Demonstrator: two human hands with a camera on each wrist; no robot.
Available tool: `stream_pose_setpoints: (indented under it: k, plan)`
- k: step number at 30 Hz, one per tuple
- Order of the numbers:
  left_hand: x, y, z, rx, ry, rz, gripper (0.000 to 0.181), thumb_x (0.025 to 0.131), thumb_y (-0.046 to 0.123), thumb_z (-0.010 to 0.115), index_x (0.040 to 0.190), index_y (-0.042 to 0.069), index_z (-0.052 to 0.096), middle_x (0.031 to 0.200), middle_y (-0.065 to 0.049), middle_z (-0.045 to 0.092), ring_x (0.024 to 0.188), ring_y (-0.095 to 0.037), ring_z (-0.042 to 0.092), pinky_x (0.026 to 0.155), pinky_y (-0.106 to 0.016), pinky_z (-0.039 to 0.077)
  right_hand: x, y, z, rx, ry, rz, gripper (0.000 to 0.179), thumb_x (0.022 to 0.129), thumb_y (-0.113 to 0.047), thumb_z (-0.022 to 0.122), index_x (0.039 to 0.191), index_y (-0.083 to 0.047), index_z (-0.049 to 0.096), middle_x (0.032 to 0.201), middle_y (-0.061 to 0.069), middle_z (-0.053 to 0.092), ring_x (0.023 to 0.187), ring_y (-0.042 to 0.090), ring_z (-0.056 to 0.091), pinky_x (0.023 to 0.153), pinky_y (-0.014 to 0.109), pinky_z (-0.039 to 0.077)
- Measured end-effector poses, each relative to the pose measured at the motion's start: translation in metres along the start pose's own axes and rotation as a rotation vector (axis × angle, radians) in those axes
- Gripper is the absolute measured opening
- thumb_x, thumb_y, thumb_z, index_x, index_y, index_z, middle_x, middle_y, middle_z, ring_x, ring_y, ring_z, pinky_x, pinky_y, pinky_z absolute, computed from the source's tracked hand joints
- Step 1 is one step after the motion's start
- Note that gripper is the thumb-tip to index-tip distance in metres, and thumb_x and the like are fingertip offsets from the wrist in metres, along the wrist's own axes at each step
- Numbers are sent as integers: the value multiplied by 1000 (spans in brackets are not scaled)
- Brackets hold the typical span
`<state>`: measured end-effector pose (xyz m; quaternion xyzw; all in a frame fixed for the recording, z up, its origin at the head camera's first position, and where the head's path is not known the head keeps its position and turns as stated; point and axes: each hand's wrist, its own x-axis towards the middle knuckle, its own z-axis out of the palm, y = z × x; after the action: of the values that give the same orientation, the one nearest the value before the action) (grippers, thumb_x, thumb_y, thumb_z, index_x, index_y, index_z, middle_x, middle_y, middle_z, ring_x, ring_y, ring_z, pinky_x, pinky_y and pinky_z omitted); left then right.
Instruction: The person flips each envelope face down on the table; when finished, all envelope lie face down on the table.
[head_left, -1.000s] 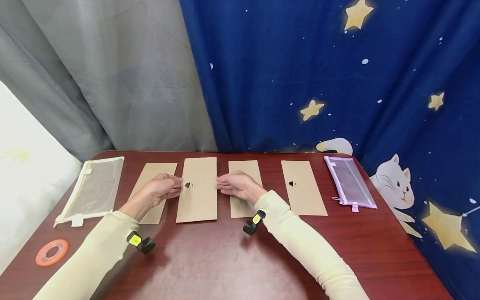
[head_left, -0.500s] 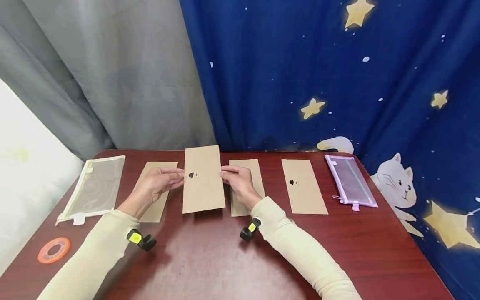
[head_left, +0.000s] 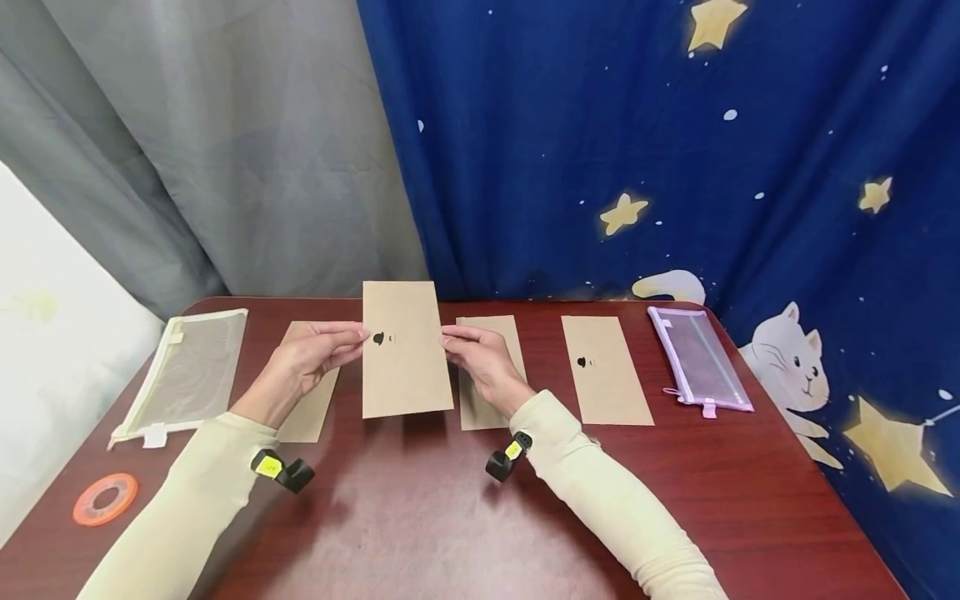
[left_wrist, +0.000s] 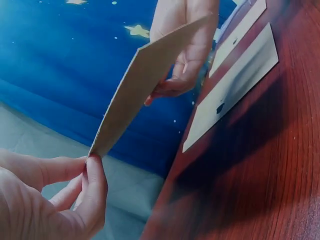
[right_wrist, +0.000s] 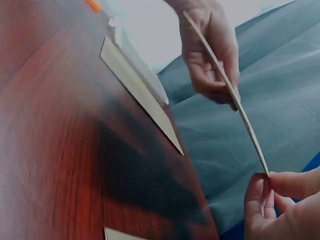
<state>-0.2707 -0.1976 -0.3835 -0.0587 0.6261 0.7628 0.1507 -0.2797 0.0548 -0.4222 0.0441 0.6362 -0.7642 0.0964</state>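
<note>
A thin, stiff kraft-brown notebook, printed with a small black hat and moustache, is held up off the table and tilted. My left hand pinches its left long edge between thumb and fingers; in the left wrist view that edge meets the fingertips. On the opposite edge, my right hand pinches with thumb and fingers, seen close in the right wrist view by its fingertips. Similar brown notebooks lie flat behind my left hand, beneath my right hand and farther right.
A cream mesh zip pouch lies at the table's left, with an orange ring-shaped disc in front of it. At the right lies a purple mesh zip pouch. Grey and blue curtains hang behind the dark red table.
Both hands have lifted the notebook off the table, raising and tilting it so that its far edge stands higher. The other notebooks, pouches and orange disc have stayed put.
</note>
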Motion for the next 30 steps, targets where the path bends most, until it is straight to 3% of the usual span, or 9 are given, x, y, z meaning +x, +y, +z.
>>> stream_pose_setpoints:
  k: [2,6,8,13,17,22,25,26,30]
  plan:
    - [0,3,2,-10,11,7,30,94,-8,62,82,14,78,79,4,77,76,-3,74,78,-20,60,1,-4,-1,-176,14,-111,28,91,-5,72,119,2,72,110,12,75,86,10,70,87,28,59]
    - [1,7,6,7,32,26,28,93,-9,63,85,13,79,79,3,77,77,-5,75,80,-22,60,-7,-18,10,-700,86,-501,28,93,-12,72,117,2,73,109,18,72,96,23,71,88,32,59]
    - [1,8,6,15,41,35,27,92,-10,64,86,12,79,79,3,77,78,-5,75,79,-23,61,-18,-25,24,-906,106,-650,27,94,-16,71,114,2,74,108,17,70,99,24,69,88,32,58]
    - [-5,7,5,15,61,53,31,93,-13,59,84,10,77,77,3,76,75,-6,75,74,-22,61,-55,-31,72,-1381,23,-789,21,99,-26,65,98,-10,79,95,4,72,90,18,70,76,29,60]
    - [-8,6,7,70,78,83,28,93,-9,62,84,13,78,75,8,76,74,-1,73,70,-18,60,-68,-26,101,-1727,101,-842,12,95,-27,67,96,-22,78,86,0,70,76,16,67,58,27,58]
    - [-10,7,10,105,105,91,23,93,-3,65,83,15,76,72,12,75,70,3,71,64,-13,58,-65,-20,118,-1899,208,-831,6,87,-26,73,88,-31,77,79,-6,71,67,11,64,48,23,50]
    - [-13,6,10,137,118,95,10,94,0,66,99,5,73,74,13,75,71,4,70,65,-13,58,-62,-18,120,-1909,218,-846,6,85,-29,75,83,-34,74,75,-12,70,64,8,66,44,23,47]
    - [-14,5,10,165,124,104,13,94,2,67,106,1,71,75,14,74,72,5,70,65,-12,57,-62,-18,120,-1910,219,-853,6,84,-29,75,83,-34,74,73,-13,69,63,8,66,44,23,46]
    - [-17,4,14,324,153,137,40,94,20,71,126,-4,64,79,20,74,74,8,65,44,-13,41,-60,-18,117,-1922,262,-889,7,80,-29,77,83,-34,73,70,-12,68,62,8,65,42,23,45]
